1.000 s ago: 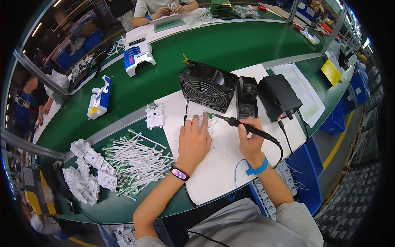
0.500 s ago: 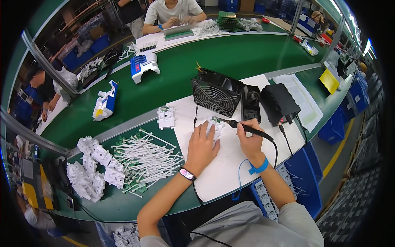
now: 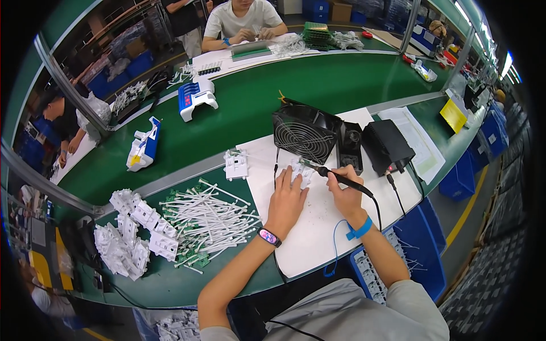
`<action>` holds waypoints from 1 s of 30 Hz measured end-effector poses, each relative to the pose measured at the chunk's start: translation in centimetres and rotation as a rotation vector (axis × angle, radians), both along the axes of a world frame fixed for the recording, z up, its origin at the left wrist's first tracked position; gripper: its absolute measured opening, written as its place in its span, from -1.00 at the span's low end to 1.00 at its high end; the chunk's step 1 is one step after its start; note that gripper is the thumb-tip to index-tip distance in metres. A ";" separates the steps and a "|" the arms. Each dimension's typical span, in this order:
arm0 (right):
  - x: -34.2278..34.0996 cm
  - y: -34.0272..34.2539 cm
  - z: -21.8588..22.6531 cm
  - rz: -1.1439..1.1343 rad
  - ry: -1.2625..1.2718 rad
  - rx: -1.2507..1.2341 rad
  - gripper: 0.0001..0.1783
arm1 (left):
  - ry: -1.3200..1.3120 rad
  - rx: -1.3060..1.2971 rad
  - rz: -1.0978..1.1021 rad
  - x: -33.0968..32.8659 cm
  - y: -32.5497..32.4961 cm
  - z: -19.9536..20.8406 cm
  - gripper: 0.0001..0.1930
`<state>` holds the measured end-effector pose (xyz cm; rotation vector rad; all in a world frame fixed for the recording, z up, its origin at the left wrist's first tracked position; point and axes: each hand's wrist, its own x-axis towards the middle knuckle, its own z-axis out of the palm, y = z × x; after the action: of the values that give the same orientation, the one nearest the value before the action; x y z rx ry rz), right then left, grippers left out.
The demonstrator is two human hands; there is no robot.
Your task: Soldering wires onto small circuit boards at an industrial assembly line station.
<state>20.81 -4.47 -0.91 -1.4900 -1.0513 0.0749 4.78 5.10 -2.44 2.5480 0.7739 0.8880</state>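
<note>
My left hand [image 3: 286, 204], wearing a dark wristband, presses its fingertips onto a small white plastic housing [image 3: 302, 175] on the white work sheet, holding it against the surface. A bit of green shows at the housing's far end, partly hidden by fingers and tool. In my right hand [image 3: 346, 196] is a soldering iron [image 3: 335, 175], gripped like a pen, its tip over that far end. Whether the tip touches cannot be made out. A blue wrist strap [image 3: 362, 229] circles my right wrist. Another white housing [image 3: 236, 165] lies beyond my left hand, near the sheet's edge.
A black fan [image 3: 304, 133], an iron stand [image 3: 349, 149] and a black power unit [image 3: 388, 145] stand beyond my hands. White cables with green boards [image 3: 213, 219] and piled white housings [image 3: 128, 238] lie left. A blue bin [image 3: 424, 256] sits below right. A co-worker [image 3: 243, 25] works opposite.
The view has shifted slightly. My left hand and the housing sit a little farther right and up in the picture; the iron stays at the housing's far end.
</note>
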 end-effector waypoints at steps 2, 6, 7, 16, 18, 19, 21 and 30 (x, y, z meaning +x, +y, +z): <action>0.0 0.1 0.0 0.008 0.004 -0.003 -0.82 | -0.004 0.002 0.000 0.0 0.0 0.0 -0.58; -0.1 0.2 0.3 0.041 0.058 -0.035 -0.84 | -0.007 0.019 -0.001 -0.1 0.0 0.0 -0.59; -0.2 0.2 0.4 0.042 0.059 -0.036 -0.84 | -0.008 0.029 0.000 -0.1 0.0 0.0 -0.59; -0.2 0.2 0.4 0.043 0.055 -0.060 -0.85 | 0.000 0.023 0.003 -0.1 -0.1 0.1 -0.59; -0.2 0.0 0.5 0.011 0.034 -0.073 -0.85 | -0.002 0.024 0.005 0.0 -0.1 0.1 -0.59; -0.2 0.1 0.5 0.013 0.033 -0.072 -0.85 | -0.003 0.023 0.005 0.0 -0.1 0.1 -0.59; -0.2 0.1 0.6 0.034 0.061 -0.044 -0.86 | -0.004 0.025 0.004 0.0 -0.1 0.0 -0.59; -0.2 0.2 0.7 0.030 0.152 -0.044 -0.86 | -0.002 0.025 0.006 -0.1 0.0 0.0 -0.59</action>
<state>20.64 -4.22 -0.19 -1.4839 -0.9539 0.2303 4.72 5.06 -2.40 2.5672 0.7746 0.9071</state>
